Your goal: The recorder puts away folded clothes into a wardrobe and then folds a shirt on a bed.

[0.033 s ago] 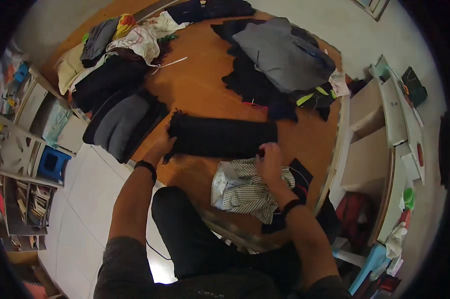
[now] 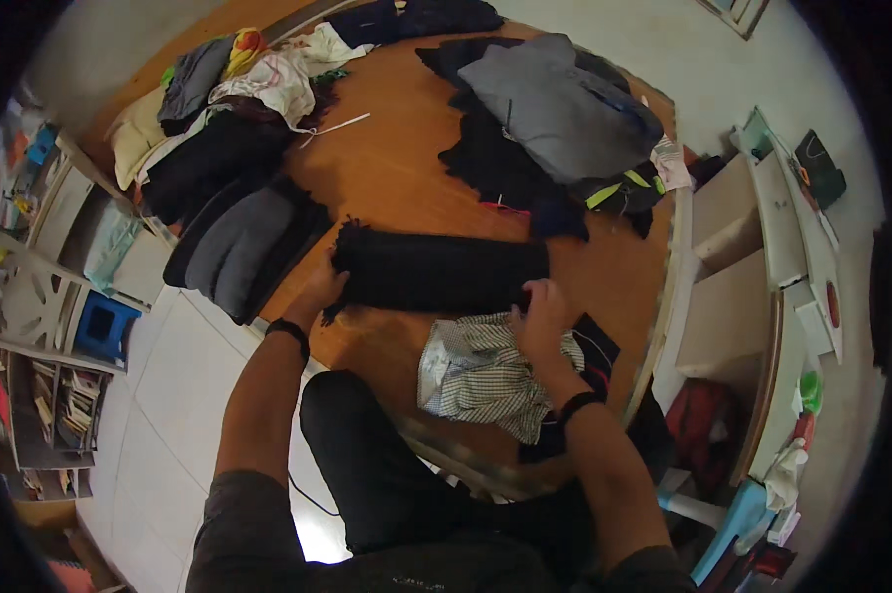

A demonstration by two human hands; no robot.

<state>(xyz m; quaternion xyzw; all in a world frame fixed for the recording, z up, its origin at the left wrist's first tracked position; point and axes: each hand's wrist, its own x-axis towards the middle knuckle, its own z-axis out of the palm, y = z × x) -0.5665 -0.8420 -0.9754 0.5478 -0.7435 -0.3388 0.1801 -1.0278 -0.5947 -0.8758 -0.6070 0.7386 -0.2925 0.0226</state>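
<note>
A black fringed scarf [image 2: 441, 272] lies folded into a long rectangle on the brown wooden surface in front of me. My left hand [image 2: 324, 281] grips its left end, beside the fringe, with the fingers partly hidden by the cloth. At the near right corner, my right hand [image 2: 541, 318] pinches the scarf's edge with bent fingers. Under my right wrist is a crumpled checked shirt [image 2: 481, 371], pale and dark striped. A dark garment with a red line [image 2: 596, 348] pokes out from beneath that shirt.
Folded black and grey cloths [image 2: 243, 247] are stacked at the left edge. Behind them sits a heap of mixed clothes [image 2: 268, 84]. A grey garment [image 2: 555, 109] tops a dark pile at the far right. White drawers [image 2: 782, 217] stand right; a blue stool [image 2: 105, 321] is left.
My right hand has shifted slightly right and up, closing its fingers at the scarf's near right corner. My left hand and the scarf stay about where they were.
</note>
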